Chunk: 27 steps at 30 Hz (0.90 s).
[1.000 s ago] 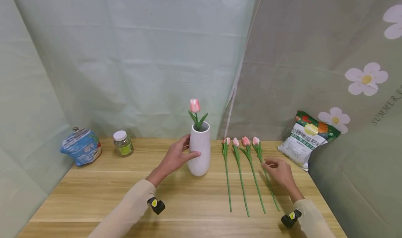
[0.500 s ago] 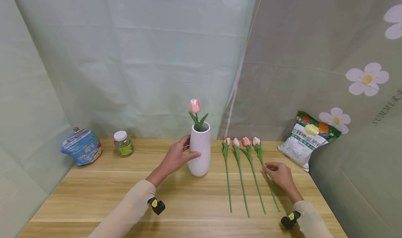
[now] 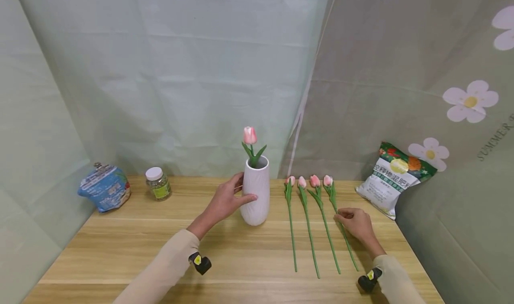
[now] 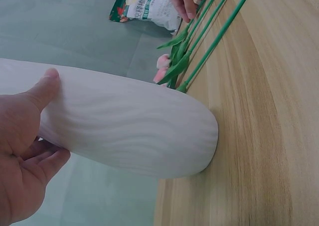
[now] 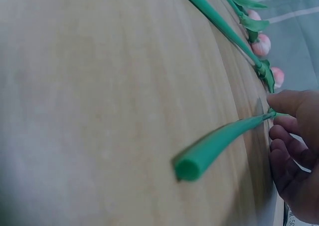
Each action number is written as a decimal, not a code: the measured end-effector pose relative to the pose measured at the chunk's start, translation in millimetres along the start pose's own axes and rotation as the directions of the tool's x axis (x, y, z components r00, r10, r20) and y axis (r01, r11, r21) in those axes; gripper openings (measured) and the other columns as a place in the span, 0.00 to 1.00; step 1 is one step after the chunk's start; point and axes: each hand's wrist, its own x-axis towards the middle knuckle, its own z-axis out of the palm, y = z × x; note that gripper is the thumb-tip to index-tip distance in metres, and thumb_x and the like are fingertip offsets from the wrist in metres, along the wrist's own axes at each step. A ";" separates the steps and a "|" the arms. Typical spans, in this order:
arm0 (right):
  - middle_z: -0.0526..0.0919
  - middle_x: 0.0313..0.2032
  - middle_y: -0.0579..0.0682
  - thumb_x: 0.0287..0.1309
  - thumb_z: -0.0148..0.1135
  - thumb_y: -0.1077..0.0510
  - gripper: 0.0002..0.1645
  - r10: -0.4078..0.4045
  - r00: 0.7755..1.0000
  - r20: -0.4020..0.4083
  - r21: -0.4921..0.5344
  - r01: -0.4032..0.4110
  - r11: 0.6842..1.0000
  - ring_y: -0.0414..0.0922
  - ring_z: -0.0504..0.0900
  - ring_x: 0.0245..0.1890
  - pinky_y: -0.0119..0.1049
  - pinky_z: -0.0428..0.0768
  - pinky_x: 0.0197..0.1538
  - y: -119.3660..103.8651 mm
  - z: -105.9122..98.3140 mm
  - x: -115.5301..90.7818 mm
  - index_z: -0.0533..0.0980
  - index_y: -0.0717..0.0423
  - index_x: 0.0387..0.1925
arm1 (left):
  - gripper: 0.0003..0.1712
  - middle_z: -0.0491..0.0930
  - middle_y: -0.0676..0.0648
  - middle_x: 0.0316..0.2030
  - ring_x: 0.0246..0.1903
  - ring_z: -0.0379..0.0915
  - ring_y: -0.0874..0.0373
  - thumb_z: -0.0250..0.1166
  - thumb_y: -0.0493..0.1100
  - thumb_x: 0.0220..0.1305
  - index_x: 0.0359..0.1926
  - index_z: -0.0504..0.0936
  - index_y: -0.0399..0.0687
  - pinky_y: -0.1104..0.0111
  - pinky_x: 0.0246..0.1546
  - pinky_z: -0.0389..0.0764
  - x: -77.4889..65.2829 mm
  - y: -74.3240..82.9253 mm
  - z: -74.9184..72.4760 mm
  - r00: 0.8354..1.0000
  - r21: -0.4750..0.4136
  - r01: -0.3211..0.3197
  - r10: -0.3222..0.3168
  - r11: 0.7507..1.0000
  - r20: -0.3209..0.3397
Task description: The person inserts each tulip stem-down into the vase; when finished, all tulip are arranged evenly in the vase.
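A white ribbed vase (image 3: 259,186) stands upright on the table, with one pink tulip (image 3: 250,135) in it. My left hand (image 3: 225,200) holds the vase from its left side, thumb across the front and fingers partly hidden behind. Right of the vase, several more pink tulips lie side by side, stems toward me. My right hand (image 3: 357,223) pinches the rightmost tulip (image 3: 331,194) at its stem below the leaves. In the right wrist view, thumb and forefinger meet at that green stem (image 5: 219,143), whose cut end points at the camera.
On the wooden table (image 3: 120,259), a blue bag (image 3: 105,188) and a white-lidded jar (image 3: 158,186) stand at the back left. A white and green bag (image 3: 391,179) leans against the cloth backdrop (image 3: 192,81) at the right.
My right hand has shifted very slightly down and to the left along the rightmost tulip's stem. The left hand and vase stay in place.
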 end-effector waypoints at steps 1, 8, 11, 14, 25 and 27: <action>0.90 0.39 0.55 0.60 0.74 0.51 0.18 0.003 1.000 0.000 -0.001 -0.003 1.000 0.49 0.88 0.37 0.40 0.85 0.38 -0.3 0.2 0.4 0.87 0.60 0.46 | 0.45 0.75 0.34 0.65 0.65 0.74 0.42 0.78 0.46 0.58 0.71 0.67 0.37 0.52 0.64 0.78 -0.1 0.2 -0.1 1.000 0.001 -0.001 0.001 1.000 0.000; 0.90 0.39 0.56 0.61 0.73 0.52 0.17 0.017 1.000 0.001 -0.012 -0.017 1.000 0.52 0.88 0.39 0.46 0.86 0.42 -1.2 2.0 2.8 0.88 0.61 0.44 | 0.46 0.75 0.35 0.66 0.65 0.74 0.42 0.78 0.47 0.58 0.71 0.67 0.38 0.52 0.64 0.78 -0.6 0.9 -1.0 1.000 0.005 0.003 -0.003 1.000 0.005; 0.90 0.39 0.57 0.61 0.72 0.51 0.16 0.020 1.000 -0.005 -0.018 -0.020 1.000 0.55 0.88 0.41 0.49 0.86 0.44 -2.1 2.3 2.9 0.88 0.60 0.43 | 0.46 0.74 0.35 0.66 0.65 0.73 0.42 0.78 0.47 0.58 0.72 0.66 0.38 0.51 0.64 0.78 -0.8 1.6 -0.9 1.000 0.001 0.004 -0.004 1.000 0.008; 0.90 0.39 0.57 0.61 0.72 0.52 0.15 0.025 1.000 -0.013 -0.024 -0.025 0.999 0.57 0.88 0.42 0.53 0.86 0.46 -2.3 2.7 2.7 0.88 0.60 0.42 | 0.46 0.74 0.35 0.66 0.65 0.73 0.42 0.78 0.47 0.58 0.72 0.66 0.38 0.51 0.64 0.78 -0.7 1.9 -0.7 1.000 0.000 0.002 -0.002 1.000 0.009; 0.90 0.37 0.58 0.61 0.71 0.54 0.14 0.066 0.997 -0.049 -0.024 -0.067 0.997 0.61 0.86 0.46 0.58 0.83 0.50 -5.7 4.4 2.2 0.89 0.62 0.40 | 0.45 0.75 0.34 0.65 0.65 0.74 0.42 0.78 0.46 0.58 0.71 0.67 0.36 0.53 0.64 0.78 0.0 0.9 -0.6 1.000 0.006 -0.011 0.011 1.000 0.003; 0.91 0.36 0.57 0.61 0.70 0.55 0.13 0.072 0.996 -0.059 -0.019 -0.074 0.997 0.61 0.87 0.44 0.57 0.84 0.48 -7.1 4.3 1.7 0.89 0.62 0.39 | 0.45 0.75 0.34 0.65 0.65 0.73 0.42 0.78 0.46 0.59 0.71 0.67 0.36 0.53 0.65 0.78 0.2 0.5 -0.6 1.000 0.008 -0.012 0.012 1.000 0.006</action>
